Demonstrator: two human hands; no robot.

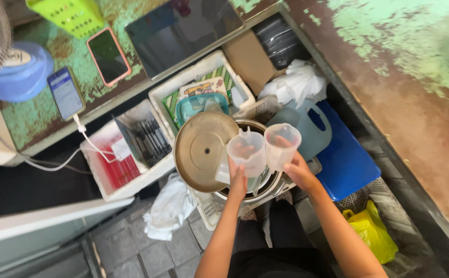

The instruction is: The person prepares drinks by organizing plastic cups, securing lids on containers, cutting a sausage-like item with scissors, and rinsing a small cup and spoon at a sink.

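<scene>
Two clear plastic cups are up in the person's bare hands, side by side over a metal pot. The left hand has its grip closed round the base of the left cup, fingers wrapped up its side. The right hand is likewise closed on the right cup, which tilts slightly toward the other; the rims stand just beside each other, and I cannot tell whether they touch.

Directly under both grips sits the metal pot, its round lid leaning at an angle just left of the left grip. A white cloth lies on the tiled floor below and left of that grip. Right of the right grip is a blue lidded bin, with a yellow plastic bag nearer the person.

Beyond the grips stands a translucent jug and a white foam box holding a clear food container. Farther left is a second foam box with red and black items. On the worn green bench beyond lie two phones, one on a white cable, beside a blue fan base.
</scene>
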